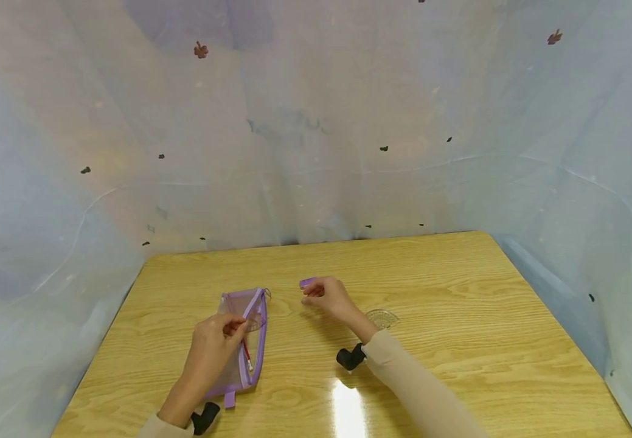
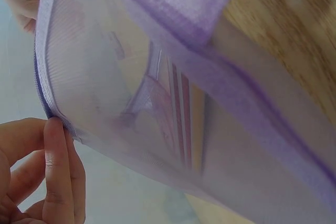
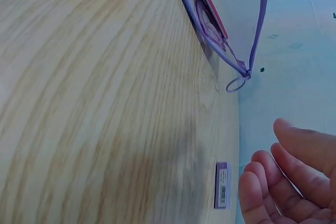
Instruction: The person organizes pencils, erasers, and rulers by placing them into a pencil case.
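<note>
My left hand [image 1: 211, 344] pinches the zip edge of a purple mesh pencil case [image 1: 228, 370], lifting that edge so the mouth gapes. Through the mesh show a red pencil [image 1: 247, 354] with a white end and a clear protractor [image 1: 253, 325]. In the left wrist view, striped pencil-like shapes [image 2: 184, 114] lie behind the mesh. My right hand [image 1: 331, 297] hovers beside a small purple block [image 3: 222, 186] with a barcode label, probably an eraser. Its fingers are loosely bent, apart from the block in the right wrist view, with nothing between them.
A second clear protractor [image 1: 382, 317] lies on the wooden table [image 1: 458, 286], just beyond the right wrist. Black wrist-worn devices [image 1: 351, 358] hang under both forearms. A pale patterned curtain [image 1: 316, 121] encloses the table's back and sides.
</note>
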`<state>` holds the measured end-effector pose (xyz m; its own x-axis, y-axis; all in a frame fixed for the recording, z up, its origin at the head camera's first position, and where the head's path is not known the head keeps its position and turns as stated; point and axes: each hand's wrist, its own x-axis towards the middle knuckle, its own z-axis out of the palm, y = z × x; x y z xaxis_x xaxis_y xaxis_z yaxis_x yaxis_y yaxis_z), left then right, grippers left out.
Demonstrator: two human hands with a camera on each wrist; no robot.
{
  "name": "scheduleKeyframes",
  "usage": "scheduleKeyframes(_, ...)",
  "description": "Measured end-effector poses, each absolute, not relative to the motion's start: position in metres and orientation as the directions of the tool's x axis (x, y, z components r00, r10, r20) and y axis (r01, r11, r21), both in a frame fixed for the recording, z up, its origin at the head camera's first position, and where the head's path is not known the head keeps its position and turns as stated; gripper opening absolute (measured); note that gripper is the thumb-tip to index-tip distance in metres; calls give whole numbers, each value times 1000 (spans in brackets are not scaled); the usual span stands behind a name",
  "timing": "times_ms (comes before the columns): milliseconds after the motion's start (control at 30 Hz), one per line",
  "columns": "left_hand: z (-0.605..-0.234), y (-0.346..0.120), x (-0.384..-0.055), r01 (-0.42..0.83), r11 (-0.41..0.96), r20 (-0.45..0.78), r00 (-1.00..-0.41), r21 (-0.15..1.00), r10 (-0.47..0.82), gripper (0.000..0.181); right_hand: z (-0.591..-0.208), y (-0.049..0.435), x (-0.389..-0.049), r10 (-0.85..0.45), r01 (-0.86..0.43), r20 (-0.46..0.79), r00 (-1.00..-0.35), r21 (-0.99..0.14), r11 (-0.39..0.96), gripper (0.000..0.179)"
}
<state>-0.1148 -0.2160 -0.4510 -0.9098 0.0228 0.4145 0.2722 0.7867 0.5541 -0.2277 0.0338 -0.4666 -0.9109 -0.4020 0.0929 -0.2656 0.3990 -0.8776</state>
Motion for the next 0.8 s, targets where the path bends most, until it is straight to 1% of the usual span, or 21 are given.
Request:
scheduleKeyframes(500,-452,-216,-117,272,786,409,-912,555,27,7,-469,54,-230,-357,-200,45,-933,-889,411,17)
scheduleKeyframes(800,-449,-216,-117,271,782,394,-918,561,36,5,-469,67,-230,-341,-201,51,-939,-886,419,14)
